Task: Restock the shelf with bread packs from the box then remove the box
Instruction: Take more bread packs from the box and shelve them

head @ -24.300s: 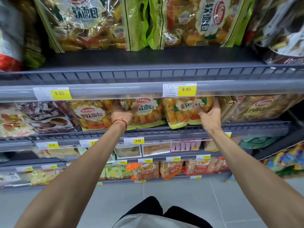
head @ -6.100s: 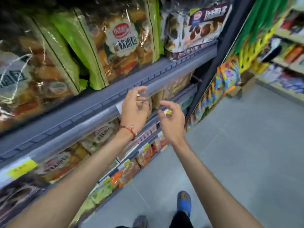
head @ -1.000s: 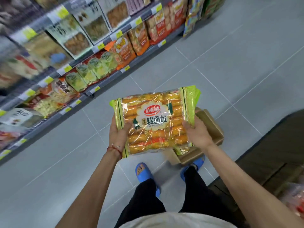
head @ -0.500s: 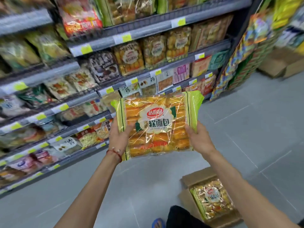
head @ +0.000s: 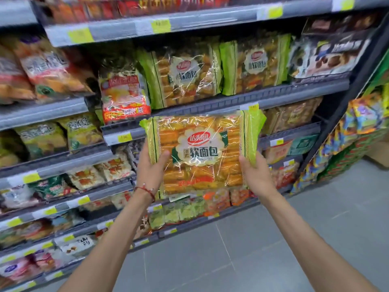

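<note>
A bread pack [head: 200, 152] is held upright in the air in front of the shelves, near the middle of the view, its printed face toward the camera. The left hand [head: 150, 167] grips its nine o'clock edge low down, thumb laid across the front, fingers hidden behind; the right hand [head: 255, 175] grips the three o'clock edge at the green side strip, thumb on the front, fingers out of sight behind; a red cord bracelet [head: 147, 190] circles the left wrist; the pack's top edge reaches up to the front rail of a grey shelf [head: 273, 98], though whether it touches the rail cannot be told; at twelve o'clock from the held pack, on that shelf, stands a matching green-edged pack [head: 181, 79], upright, with a second matching pack [head: 254, 64] just beside it at one o'clock; at ten o'clock a red and orange pack [head: 122, 95] stands next to them; at two o'clock a dark pack [head: 328, 55] fills the shelf's far end; yellow price tags [head: 161, 25] sit on the rail of the shelf above; at six o'clock lies a grey tiled floor [head: 231, 249], with both forearms reaching up across it.
</note>
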